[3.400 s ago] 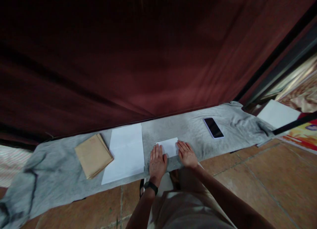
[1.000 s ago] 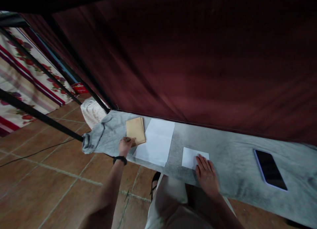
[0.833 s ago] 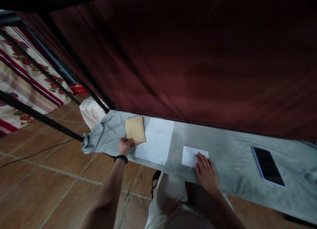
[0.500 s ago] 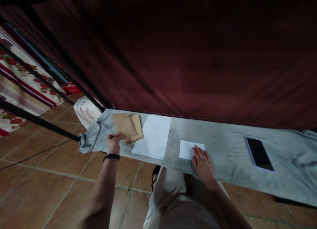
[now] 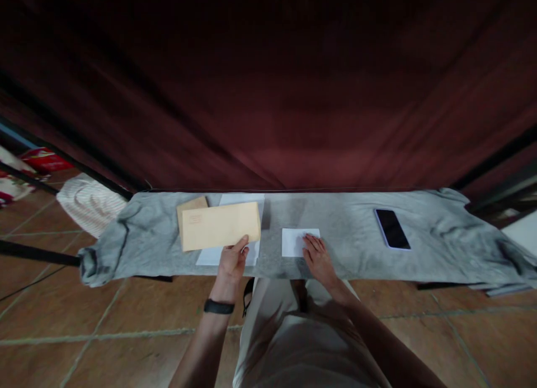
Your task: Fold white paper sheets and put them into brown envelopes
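My left hand pinches the lower right edge of a tan paper envelope, holding it up over the bench. Faint print marks the envelope's upper left. Behind it, partly covered, lie another brown envelope and white paper sheets. To the right, my right hand rests flat, fingers stretched out, on the right part of a small folded white paper. A wristband is on my left wrist.
A grey cloth covers the long, narrow bench. On its right lies a phone in a purple case. A dark red curtain hangs behind. Black frame bars stand at the left, near a striped cloth.
My left hand has lifted an envelope off the brown ones and brought it right, over the white sheets. My right hand stays on the folded paper. The view has turned right.
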Available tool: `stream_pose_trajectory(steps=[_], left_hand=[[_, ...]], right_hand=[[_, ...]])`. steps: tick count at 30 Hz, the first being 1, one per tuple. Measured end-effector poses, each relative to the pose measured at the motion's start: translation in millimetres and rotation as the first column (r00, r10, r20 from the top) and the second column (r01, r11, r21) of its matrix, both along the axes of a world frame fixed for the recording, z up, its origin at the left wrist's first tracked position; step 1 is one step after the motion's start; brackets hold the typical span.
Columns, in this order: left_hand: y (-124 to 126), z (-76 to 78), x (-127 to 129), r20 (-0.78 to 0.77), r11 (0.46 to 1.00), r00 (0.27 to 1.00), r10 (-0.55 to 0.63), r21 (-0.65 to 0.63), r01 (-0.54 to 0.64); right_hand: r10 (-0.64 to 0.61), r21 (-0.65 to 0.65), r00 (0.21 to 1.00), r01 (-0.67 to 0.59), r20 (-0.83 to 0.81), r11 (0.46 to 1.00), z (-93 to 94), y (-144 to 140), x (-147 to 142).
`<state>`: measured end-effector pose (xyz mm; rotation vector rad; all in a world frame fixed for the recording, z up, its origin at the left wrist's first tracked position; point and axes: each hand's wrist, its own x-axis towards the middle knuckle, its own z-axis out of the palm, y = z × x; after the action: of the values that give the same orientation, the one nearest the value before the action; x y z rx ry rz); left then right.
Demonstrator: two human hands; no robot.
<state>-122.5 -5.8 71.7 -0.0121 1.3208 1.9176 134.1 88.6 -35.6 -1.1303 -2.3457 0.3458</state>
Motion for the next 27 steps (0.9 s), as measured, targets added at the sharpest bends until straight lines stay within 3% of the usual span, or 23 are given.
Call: stream_pose_trajectory(steps=[2, 4, 7, 9, 12, 16, 21, 23, 24, 27], left_hand=[[5, -6.6, 25, 0.011, 1.0, 1.0, -0.016, -0.001, 0.016], [8, -12.4, 42, 0.015, 0.999, 0.999, -0.046, -0.025, 0.046], [8, -21.5, 58, -0.018, 0.995, 0.995, -0.096, -0.037, 0.096], [6, -27.2, 66, -0.035, 0.99, 0.99, -0.137, -0.024, 0.137], [2, -34.4, 73, 0.0, 0.983, 0.983, -0.185, -0.017, 0.185], [-4, -40.7, 76, 0.135, 0.977, 0.969, -0.207, -0.025, 0.213], [-9, -41.7, 79, 0.275, 0.965, 0.929, -0.248, -0.017, 0.262], [-11, -41.3, 80, 0.284, 0.963, 0.925, -0.253, -0.021, 0.27], [-12, -41.7, 81, 0.281, 0.962, 0.926, -0.254, -0.023, 0.271], [-18, -47.7, 84, 0.252, 0.94, 0.915, -0.316, -0.048, 0.338]], right_hand=[[-0.017, -0.129, 0.989, -0.003, -0.149, 0.992, 9.3, -3, -7], [-0.029, -0.329, 0.933, -0.097, -0.359, 0.939, 20.1, -6, -19], [-0.157, -0.593, 0.778, -0.313, -0.608, 0.742, 36.3, -10, -40], [-0.253, -0.657, 0.678, -0.44, -0.69, 0.612, 44.4, -10, -53], [-0.385, -0.71, 0.606, -0.502, -0.696, 0.494, 50.2, -8, -64], [-0.565, -0.812, 0.585, -0.466, -0.581, 0.352, 50.5, -6, -61], [-0.52, -0.83, 0.659, -0.514, -0.543, 0.216, 48.7, -4, -51], [-0.443, -0.833, 0.71, -0.513, -0.547, 0.206, 45.9, -3, -49], [-0.382, -0.836, 0.744, -0.49, -0.549, 0.248, 43.8, -2, -49], [-0.188, -0.785, 0.842, -0.36, -0.507, 0.504, 36.0, 4, -47]])
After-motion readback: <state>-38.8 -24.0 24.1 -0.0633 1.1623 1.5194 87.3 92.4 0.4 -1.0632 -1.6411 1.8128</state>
